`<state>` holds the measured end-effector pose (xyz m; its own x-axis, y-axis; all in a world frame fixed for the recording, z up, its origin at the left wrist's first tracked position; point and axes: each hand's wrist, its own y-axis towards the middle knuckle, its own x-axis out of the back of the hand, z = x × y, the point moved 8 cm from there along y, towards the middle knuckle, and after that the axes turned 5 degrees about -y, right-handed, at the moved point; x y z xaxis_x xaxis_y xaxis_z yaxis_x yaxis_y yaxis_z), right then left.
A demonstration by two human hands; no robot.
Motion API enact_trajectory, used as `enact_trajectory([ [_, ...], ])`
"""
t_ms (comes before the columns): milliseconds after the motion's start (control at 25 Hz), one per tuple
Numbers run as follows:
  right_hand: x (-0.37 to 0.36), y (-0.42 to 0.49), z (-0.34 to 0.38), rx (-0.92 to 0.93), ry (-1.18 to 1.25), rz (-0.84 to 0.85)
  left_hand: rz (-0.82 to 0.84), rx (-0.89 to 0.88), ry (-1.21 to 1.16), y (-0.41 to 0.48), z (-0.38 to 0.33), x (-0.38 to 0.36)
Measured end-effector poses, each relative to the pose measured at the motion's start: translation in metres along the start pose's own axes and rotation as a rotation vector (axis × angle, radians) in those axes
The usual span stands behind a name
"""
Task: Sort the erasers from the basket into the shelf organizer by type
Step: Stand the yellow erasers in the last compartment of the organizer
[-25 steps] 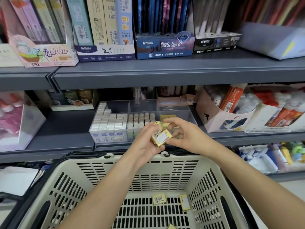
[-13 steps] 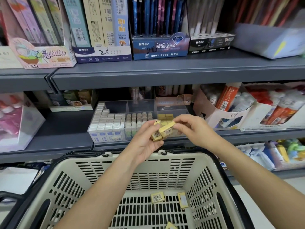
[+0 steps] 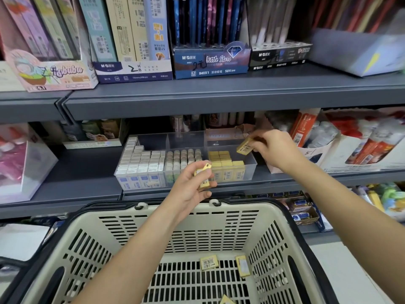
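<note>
Head view only. Right hand [image 3: 271, 150] pinches one yellow eraser [image 3: 245, 147], thumb and fingertips clamped on its right end. It hangs over the right compartment of the organizer [image 3: 252, 170], just above and behind the yellow row [image 3: 225, 161] standing there. The eraser is tilted: its long axis runs from low-left up-right into the fingers, with the free end aimed down at the row.

Left hand [image 3: 190, 185] is curled round spare erasers [image 3: 203, 176], also yellow, count unclear. It holds them in front of the organizer's front wall, above the far rim of the basket [image 3: 219, 212].

The right hand is the nearer one to the slot. Rear of that compartment looks open, so the drop is probably down and slightly back, and the eraser likely needs turning upright to match the row.

White erasers [image 3: 140, 159] fill the left compartment and pale rounded ones [image 3: 182, 159] the middle. Three loose erasers [image 3: 209, 262] lie on the basket floor.
</note>
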<state>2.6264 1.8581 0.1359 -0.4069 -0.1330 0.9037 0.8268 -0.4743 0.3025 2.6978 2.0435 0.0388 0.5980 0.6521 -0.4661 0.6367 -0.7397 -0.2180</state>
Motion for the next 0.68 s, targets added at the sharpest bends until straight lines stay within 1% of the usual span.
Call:
enact_trajectory([
  [40, -0.004, 0.003, 0.001, 0.015, -0.068, 0.019, 0.0, -0.003, -0.002, 0.0, 0.001, 0.0],
  [120, -0.021, 0.008, 0.004, 0.039, -0.184, 0.126, 0.0, -0.009, -0.01, 0.001, 0.001, 0.001],
  [240, -0.048, 0.012, 0.005, 0.029, -0.22, 0.318, 0.001, -0.013, -0.016, 0.001, 0.001, 0.002],
  [320, -0.062, 0.016, 0.007, 0.053, -0.24, 0.382, 0.006, -0.015, -0.02, 0.001, 0.002, 0.002],
  [440, -0.076, 0.018, 0.006, 0.077, -0.276, 0.423, 0.02, -0.016, -0.027, 0.001, 0.002, 0.002],
  [600, -0.078, 0.016, 0.007, 0.089, -0.292, 0.45, 0.036, -0.016, -0.043, 0.001, 0.002, 0.002],
  [640, -0.074, 0.015, 0.008, 0.088, -0.317, 0.432, 0.037, -0.013, -0.052, 0.001, 0.002, 0.002],
  [680, -0.067, 0.014, 0.011, 0.085, -0.329, 0.379, 0.041, -0.009, -0.063, 0.002, 0.003, 0.002],
])
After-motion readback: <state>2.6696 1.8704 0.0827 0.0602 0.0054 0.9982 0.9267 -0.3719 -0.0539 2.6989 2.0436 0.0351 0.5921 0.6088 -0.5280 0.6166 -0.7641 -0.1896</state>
